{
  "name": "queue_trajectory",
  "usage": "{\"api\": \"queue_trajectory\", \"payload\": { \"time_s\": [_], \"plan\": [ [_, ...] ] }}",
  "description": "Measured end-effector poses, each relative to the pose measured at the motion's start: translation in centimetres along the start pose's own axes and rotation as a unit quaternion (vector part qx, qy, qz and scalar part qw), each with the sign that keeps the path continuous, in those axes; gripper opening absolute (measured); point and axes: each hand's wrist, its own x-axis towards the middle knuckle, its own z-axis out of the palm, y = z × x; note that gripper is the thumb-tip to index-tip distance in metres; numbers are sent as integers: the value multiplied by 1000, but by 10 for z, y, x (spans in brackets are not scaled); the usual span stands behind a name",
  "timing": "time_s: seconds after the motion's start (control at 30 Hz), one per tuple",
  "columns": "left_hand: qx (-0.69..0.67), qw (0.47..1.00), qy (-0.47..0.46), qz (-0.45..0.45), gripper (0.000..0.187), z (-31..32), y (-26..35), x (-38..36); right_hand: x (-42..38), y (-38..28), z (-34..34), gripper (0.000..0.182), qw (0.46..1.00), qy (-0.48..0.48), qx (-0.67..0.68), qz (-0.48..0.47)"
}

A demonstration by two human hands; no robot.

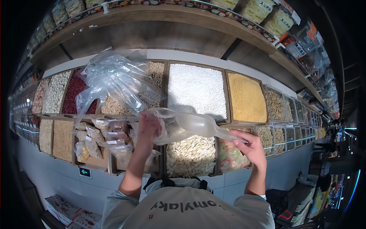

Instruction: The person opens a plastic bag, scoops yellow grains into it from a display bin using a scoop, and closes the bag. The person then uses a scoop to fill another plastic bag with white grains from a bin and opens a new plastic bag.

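My right hand (250, 146) is closed round the handle of a clear plastic scoop (196, 124). The scoop lies sideways in front of me, its bowl pointing left. My left hand (150, 125) is closed on a clear plastic bag (167, 133), whose film spreads to the right and overlaps the scoop's bowl. Under the scoop is a bin of pale, flat slices (190, 155), and beyond it a bin of white grains (196, 89). Coloured pieces (232, 156) fill the bin below my right hand.
A heap of loose clear bags (116, 78) covers bins at the back left. Small filled bags (93, 141) lie in a front-left bin. Yellow grain (247, 97) and dark red beans (72, 95) fill other bins. A wooden shelf (160, 15) with packaged goods runs overhead.
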Motion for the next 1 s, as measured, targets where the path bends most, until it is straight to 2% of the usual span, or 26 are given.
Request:
{"api": "queue_trajectory", "payload": {
  "time_s": [0.03,0.1,0.13,0.2,0.23,0.27,0.33,0.4,0.47,0.53,0.6,0.63,0.67,0.7,0.73,0.77,0.83,1.0],
  "plan": [
    [6,1000,12,16,24,-2,1,0,1,3,-8,33,1000,0,-1,0],
    [12,999,22,31,19,-2,2,-1,10,8,-20,33,985,80,27,151],
    [21,999,22,31,17,-1,4,-1,18,19,-18,33,985,82,28,152],
    [31,999,18,30,15,3,7,-3,42,43,-8,32,964,201,-168,49],
    [35,999,28,26,13,6,7,-4,51,44,-5,32,942,192,-264,78],
    [39,998,38,24,11,9,7,-4,61,50,-1,32,941,194,-264,78],
    [34,999,25,34,9,7,4,-4,77,80,14,30,911,211,-354,6],
    [30,999,13,44,8,6,3,-5,88,101,29,30,912,198,-361,3],
    [34,999,24,34,7,7,4,-6,99,121,44,29,927,167,-333,46],
    [29,999,20,38,7,6,3,-6,111,151,59,29,935,168,-312,17],
    [24,999,14,41,7,2,-2,-5,122,163,75,28,967,203,-127,89],
    [21,999,8,39,7,-3,-6,-4,131,202,84,29,971,217,-57,85],
    [18,999,3,37,8,-5,-7,-3,130,198,83,29,970,219,-57,85],
    [20,999,1,37,8,-1,-4,-3,129,190,82,29,958,210,106,162],
    [14,999,9,33,6,2,-1,-4,128,182,80,29,915,193,266,234],
    [8,999,18,30,5,5,1,-3,124,177,80,29,915,194,267,233],
    [22,999,6,38,8,0,1,-2,113,171,80,28,852,192,417,251],
    [70,996,-12,62,24,6,4,-6,99,167,90,24,828,208,465,236]
  ]
}}
